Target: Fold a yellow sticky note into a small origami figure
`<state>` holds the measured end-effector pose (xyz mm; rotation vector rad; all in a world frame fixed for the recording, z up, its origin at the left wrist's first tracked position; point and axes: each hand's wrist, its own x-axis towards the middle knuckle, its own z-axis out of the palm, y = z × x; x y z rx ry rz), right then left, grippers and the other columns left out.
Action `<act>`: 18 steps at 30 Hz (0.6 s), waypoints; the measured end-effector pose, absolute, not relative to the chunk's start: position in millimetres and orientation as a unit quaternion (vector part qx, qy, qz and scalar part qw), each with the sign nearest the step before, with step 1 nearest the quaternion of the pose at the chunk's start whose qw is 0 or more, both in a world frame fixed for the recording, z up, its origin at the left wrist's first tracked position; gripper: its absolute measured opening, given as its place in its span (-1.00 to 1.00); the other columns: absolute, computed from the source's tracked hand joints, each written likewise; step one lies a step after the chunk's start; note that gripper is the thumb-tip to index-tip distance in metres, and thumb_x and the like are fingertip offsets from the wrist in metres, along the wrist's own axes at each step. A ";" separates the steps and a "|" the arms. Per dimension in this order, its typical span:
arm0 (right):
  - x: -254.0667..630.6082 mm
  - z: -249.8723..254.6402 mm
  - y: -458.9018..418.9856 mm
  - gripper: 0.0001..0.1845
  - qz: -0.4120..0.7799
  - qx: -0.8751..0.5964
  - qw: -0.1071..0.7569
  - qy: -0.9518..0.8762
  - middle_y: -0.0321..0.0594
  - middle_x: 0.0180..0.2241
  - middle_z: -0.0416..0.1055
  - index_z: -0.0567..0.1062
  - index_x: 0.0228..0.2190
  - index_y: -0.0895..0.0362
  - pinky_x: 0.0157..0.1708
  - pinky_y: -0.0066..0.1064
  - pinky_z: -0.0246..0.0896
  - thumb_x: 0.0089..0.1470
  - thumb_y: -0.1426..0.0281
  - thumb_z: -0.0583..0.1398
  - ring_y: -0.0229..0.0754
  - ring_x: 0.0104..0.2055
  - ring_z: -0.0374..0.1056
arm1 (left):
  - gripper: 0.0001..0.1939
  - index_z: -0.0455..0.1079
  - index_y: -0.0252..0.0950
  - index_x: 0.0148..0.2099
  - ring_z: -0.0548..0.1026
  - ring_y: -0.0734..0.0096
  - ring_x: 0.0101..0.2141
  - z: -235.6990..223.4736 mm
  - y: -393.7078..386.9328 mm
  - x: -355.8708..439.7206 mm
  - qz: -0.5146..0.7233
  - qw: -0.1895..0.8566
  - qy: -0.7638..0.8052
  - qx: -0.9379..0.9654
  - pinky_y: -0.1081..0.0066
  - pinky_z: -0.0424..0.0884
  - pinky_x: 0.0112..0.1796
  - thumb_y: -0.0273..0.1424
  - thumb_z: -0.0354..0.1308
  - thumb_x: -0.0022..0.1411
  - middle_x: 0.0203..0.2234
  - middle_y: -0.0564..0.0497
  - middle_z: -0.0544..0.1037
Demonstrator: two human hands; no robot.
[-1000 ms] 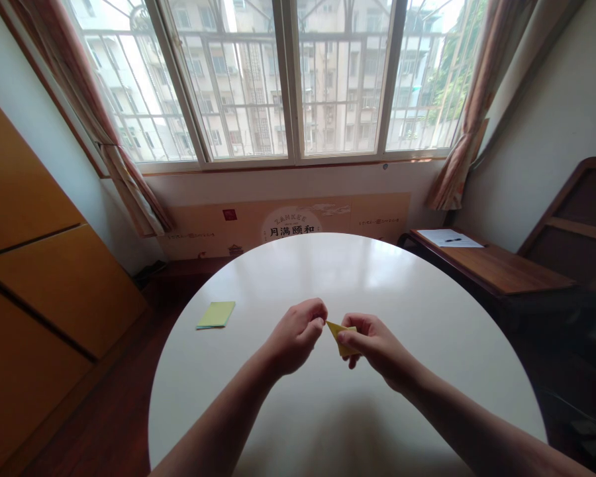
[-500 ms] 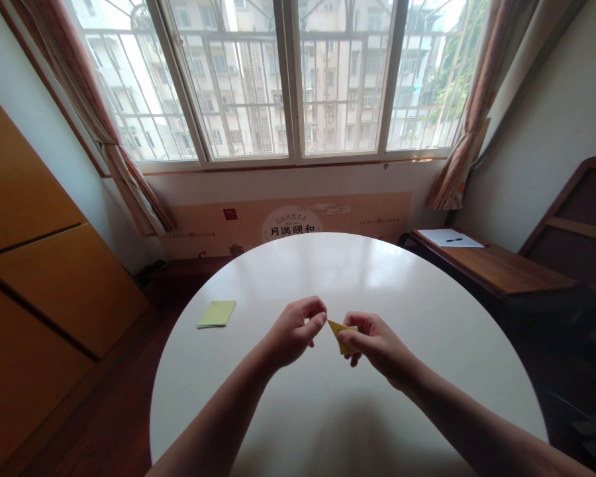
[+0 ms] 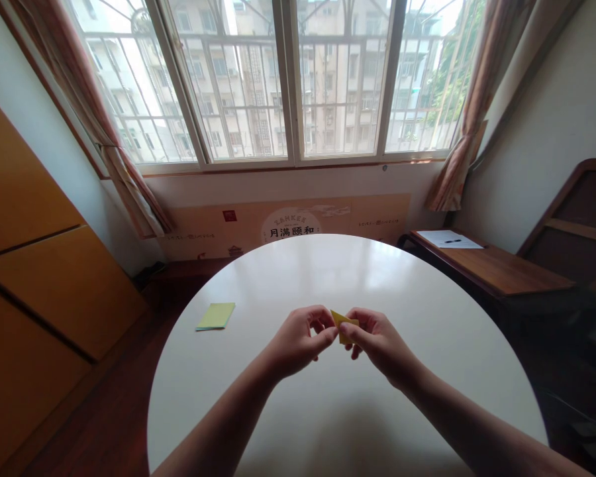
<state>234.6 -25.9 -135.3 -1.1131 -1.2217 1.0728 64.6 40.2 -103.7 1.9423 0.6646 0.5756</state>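
A small piece of folded yellow paper (image 3: 346, 333), with a pointed corner up at its left, is held above the white table. My right hand (image 3: 372, 334) pinches it, the thumb lying across its face and the fingers behind. My left hand (image 3: 305, 334) is closed at the paper's left edge, thumb and forefinger tips together on it. Fingers hide part of the folds. To the left, a stack of square paper sheets (image 3: 216, 316) lies on the table, pale yellow-green on top with a bluish edge below.
The round white table (image 3: 278, 278) spreads beneath both hands. At right, a wooden desk or bench (image 3: 521, 268) bears a white sheet (image 3: 434, 240) and a dark pen (image 3: 453, 241). An orange-brown cabinet (image 3: 54, 285) stands at left; a barred window is ahead.
My left hand has shifted right, its fingertips moving from the paper's pointed corner to its left edge below. The paper has turned so that corner points more upward. The right hand stays nearly in place.
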 end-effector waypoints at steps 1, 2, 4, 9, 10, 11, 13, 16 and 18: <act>235.0 -136.0 -25.8 -0.74 0.448 -0.472 0.551 -0.523 -0.27 -0.54 0.41 0.45 -0.49 0.16 -0.55 -0.44 0.24 0.05 0.22 0.25 -0.23 -0.49 0.31 | -0.83 0.41 -0.36 -0.30 0.39 0.47 -0.49 -103.6 39.4 65.3 0.234 0.480 0.275 0.800 0.56 0.36 -0.64 -0.34 0.11 0.19 -0.44 -0.01 0.48; 235.2 -136.5 -25.8 -0.75 0.443 -0.473 0.549 -0.528 -0.26 -0.53 0.41 0.45 -0.48 0.16 -0.54 -0.44 0.25 0.06 0.23 0.24 -0.23 -0.48 0.31 | -0.84 0.42 -0.36 -0.30 0.39 0.47 -0.50 -103.6 38.9 66.0 0.233 0.477 0.278 0.800 0.57 0.35 -0.65 -0.36 0.10 0.18 -0.45 -0.01 0.48; 235.3 -136.6 -25.9 -0.76 0.435 -0.474 0.545 -0.537 -0.24 -0.52 0.42 0.46 -0.47 0.16 -0.53 -0.44 0.26 0.08 0.24 0.24 -0.23 -0.46 0.31 | -0.87 0.42 -0.36 -0.33 0.37 0.49 -0.52 -103.8 38.7 67.3 0.236 0.475 0.287 0.798 0.57 0.34 -0.66 -0.40 0.09 0.14 -0.48 0.02 0.47; 235.0 -133.6 -25.9 -0.81 0.437 -0.473 0.531 -0.551 -0.22 -0.46 0.42 0.51 -0.42 0.17 -0.51 -0.43 0.30 0.06 0.28 0.24 -0.20 -0.41 0.33 | -0.91 0.40 -0.37 -0.41 0.36 0.50 -0.54 -105.1 39.9 71.0 0.255 0.492 0.309 0.773 0.54 0.38 -0.64 -0.45 0.09 0.03 -0.55 0.06 0.42; 235.0 -132.9 -26.0 -0.81 0.437 -0.474 0.530 -0.551 -0.22 -0.46 0.43 0.51 -0.41 0.17 -0.51 -0.43 0.30 0.05 0.28 0.24 -0.19 -0.40 0.33 | -0.91 0.40 -0.37 -0.41 0.36 0.49 -0.54 -105.5 40.4 71.6 0.258 0.498 0.310 0.768 0.53 0.39 -0.64 -0.45 0.10 0.02 -0.55 0.06 0.42; 235.0 -132.2 -26.0 -0.82 0.436 -0.477 0.529 -0.550 -0.22 -0.46 0.43 0.51 -0.41 0.17 -0.51 -0.43 0.31 0.05 0.29 0.24 -0.19 -0.40 0.33 | -0.90 0.40 -0.37 -0.41 0.37 0.49 -0.54 -105.9 40.8 72.0 0.260 0.502 0.310 0.764 0.53 0.39 -0.64 -0.44 0.10 0.01 -0.55 0.05 0.43; 235.1 -131.3 -26.3 -0.83 0.434 -0.486 0.522 -0.551 -0.22 -0.46 0.44 0.51 -0.41 0.17 -0.51 -0.43 0.31 0.04 0.30 0.23 -0.18 -0.40 0.34 | -0.90 0.40 -0.37 -0.41 0.37 0.49 -0.54 -106.7 41.5 72.2 0.259 0.504 0.310 0.764 0.53 0.38 -0.63 -0.44 0.09 0.01 -0.54 0.05 0.44; 235.1 -131.6 -27.0 -0.87 0.428 -0.503 0.500 -0.560 -0.23 -0.48 0.43 0.51 -0.43 0.16 -0.54 -0.44 0.29 0.03 0.35 0.20 -0.20 -0.44 0.33 | -0.90 0.38 -0.35 -0.40 0.36 0.50 -0.56 -107.1 41.7 71.3 0.243 0.492 0.308 0.778 0.53 0.35 -0.63 -0.44 0.07 0.02 -0.54 0.05 0.45; 235.0 -132.5 -27.3 -0.89 0.416 -0.512 0.485 -0.574 -0.26 -0.50 0.41 0.49 -0.45 0.16 -0.55 -0.45 0.26 0.03 0.39 0.18 -0.23 -0.47 0.31 | -0.91 0.37 -0.34 -0.41 0.36 0.50 -0.57 -106.3 41.0 70.2 0.230 0.472 0.307 0.794 0.53 0.32 -0.62 -0.45 0.05 0.02 -0.55 0.06 0.43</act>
